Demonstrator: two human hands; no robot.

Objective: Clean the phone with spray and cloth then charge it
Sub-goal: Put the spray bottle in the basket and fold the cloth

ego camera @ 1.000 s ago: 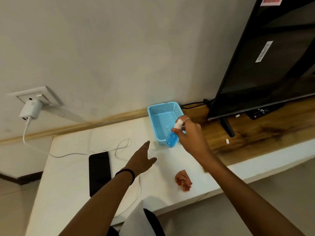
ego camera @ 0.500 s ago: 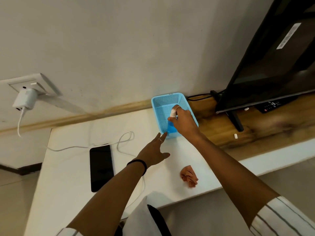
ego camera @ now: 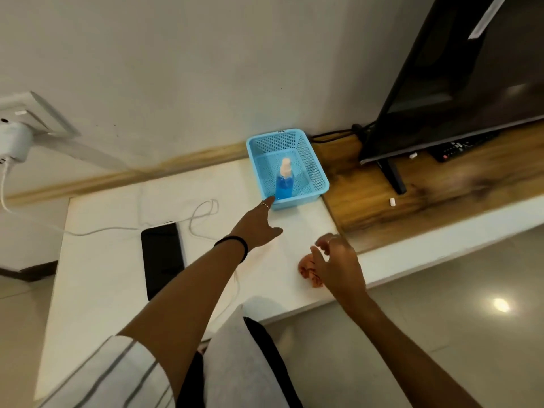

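The spray bottle point(ego camera: 284, 184) stands upright in the blue basket point(ego camera: 312, 169). The left hand point(ego camera: 255, 228), fingers straight, seems to touch its rim. The right hand point(ego camera: 335, 263), fingers loosely spread, holds nothing above the cloth point(ego camera: 306, 267).

The spray bottle point(ego camera: 284, 181), blue liquid under a pale nozzle, stands upright in the blue mesh basket point(ego camera: 312, 160), just beyond the left hand's point(ego camera: 255, 228) fingertips. The black phone point(ego camera: 162, 257) lies flat, screen dark, left of that forearm, touching the white charging cable point(ego camera: 203, 210). The crumpled orange cloth point(ego camera: 306, 269) lies under the right hand point(ego camera: 338, 266).
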